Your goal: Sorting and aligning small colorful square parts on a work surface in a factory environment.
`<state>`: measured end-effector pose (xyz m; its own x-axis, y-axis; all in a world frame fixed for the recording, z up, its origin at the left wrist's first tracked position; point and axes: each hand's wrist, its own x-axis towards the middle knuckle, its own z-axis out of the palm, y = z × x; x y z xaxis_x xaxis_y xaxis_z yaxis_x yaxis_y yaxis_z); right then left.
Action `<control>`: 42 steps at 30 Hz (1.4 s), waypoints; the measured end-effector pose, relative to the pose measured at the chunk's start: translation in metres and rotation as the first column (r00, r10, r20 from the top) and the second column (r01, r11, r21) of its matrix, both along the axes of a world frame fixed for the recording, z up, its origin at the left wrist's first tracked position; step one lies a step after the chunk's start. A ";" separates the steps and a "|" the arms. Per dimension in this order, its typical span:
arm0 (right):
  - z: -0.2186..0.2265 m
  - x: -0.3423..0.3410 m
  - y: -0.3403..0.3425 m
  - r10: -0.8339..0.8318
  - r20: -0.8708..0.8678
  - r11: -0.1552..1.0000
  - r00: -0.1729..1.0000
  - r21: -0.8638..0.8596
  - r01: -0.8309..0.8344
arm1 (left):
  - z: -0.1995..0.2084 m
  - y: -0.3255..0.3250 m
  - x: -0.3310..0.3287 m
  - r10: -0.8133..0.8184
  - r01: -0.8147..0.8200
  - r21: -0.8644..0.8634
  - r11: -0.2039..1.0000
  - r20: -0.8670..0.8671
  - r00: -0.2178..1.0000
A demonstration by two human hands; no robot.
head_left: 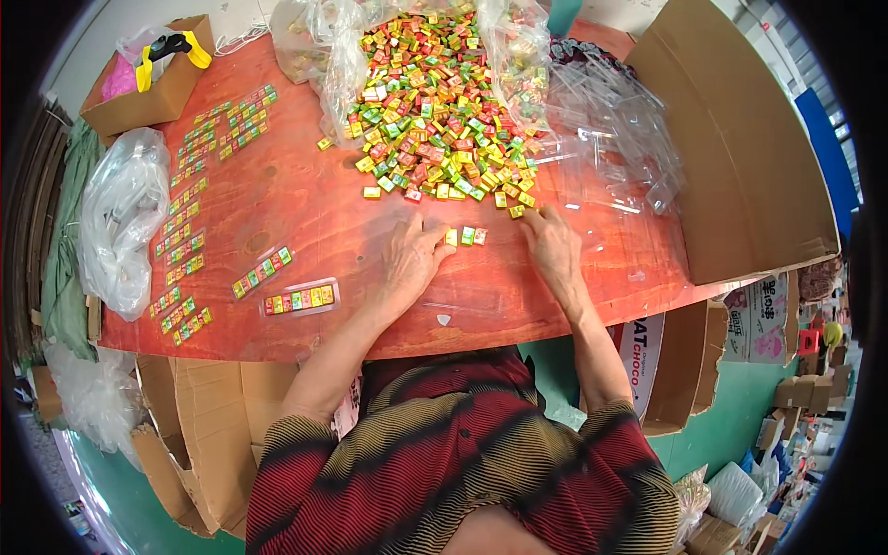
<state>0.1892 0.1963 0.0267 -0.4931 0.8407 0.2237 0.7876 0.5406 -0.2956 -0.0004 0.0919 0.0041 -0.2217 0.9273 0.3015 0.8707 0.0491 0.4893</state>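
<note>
My left hand [413, 257] has its thumb and index finger against a small yellow box [450, 237]. That one stands at the left end of a short row, beside a green-and-white box [467, 237] and a red-and-white box [480, 237]. To the right, the fingertips of my right hand [555, 248] are at another small yellow box [517, 212], on the near edge of a big heap of small coloured boxes [435, 111]. Both hands rest low over the red tabletop [518, 301].
Clear plastic trays [620, 129] pile up beside a tall cardboard box [731, 139] on the right. At left lie a filled tray [300, 298], several rows of small boxes [185, 231], a clear plastic bag [125, 222] and an open carton [153, 92].
</note>
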 end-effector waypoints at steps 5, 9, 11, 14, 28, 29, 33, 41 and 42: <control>0.006 -0.082 0.004 0.460 -0.213 0.886 0.862 0.170 -0.431 | 0.005 -0.010 -0.002 0.058 -0.057 -0.033 0.998 0.011 0.998; -0.011 -0.128 0.010 0.554 -0.022 0.823 0.832 0.162 -0.544 | 0.005 -0.017 -0.013 0.068 -0.067 -0.029 0.997 0.014 0.998; -0.020 -0.131 0.008 0.543 0.075 0.820 0.836 0.168 -0.547 | 0.010 -0.020 -0.016 0.100 -0.098 -0.061 0.993 0.025 0.995; -0.026 -0.123 -0.001 0.507 0.055 0.852 0.860 0.121 -0.510 | 0.013 -0.023 -0.022 0.140 -0.136 -0.085 0.987 0.043 0.989; 0.013 -0.040 -0.026 0.192 -0.149 0.959 0.970 -0.183 -0.218 | 0.007 -0.015 -0.035 0.038 -0.034 -0.051 0.998 0.078 0.996; 0.008 -0.041 -0.025 0.235 -0.148 0.950 0.961 -0.173 -0.259 | 0.004 -0.012 -0.035 0.002 0.000 -0.027 1.000 0.088 0.996; -0.013 -0.049 -0.022 0.336 -0.184 0.931 0.924 -0.084 -0.355 | 0.000 -0.004 -0.038 -0.086 0.086 -0.023 0.996 0.031 0.996; -0.018 -0.056 -0.013 0.479 -0.243 0.847 0.843 -0.121 -0.517 | 0.007 0.001 -0.035 -0.141 0.147 -0.063 0.987 0.103 0.985; -0.018 -0.055 -0.013 0.494 -0.268 0.837 0.827 -0.112 -0.536 | 0.010 0.000 -0.035 -0.147 0.159 -0.073 0.985 0.142 0.979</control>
<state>0.1341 0.1836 0.0083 -0.8205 0.5130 0.2521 0.3120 0.7715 -0.5544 -0.0355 0.0919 0.0142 -0.1086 0.9741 0.1982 0.7972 -0.0338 0.6028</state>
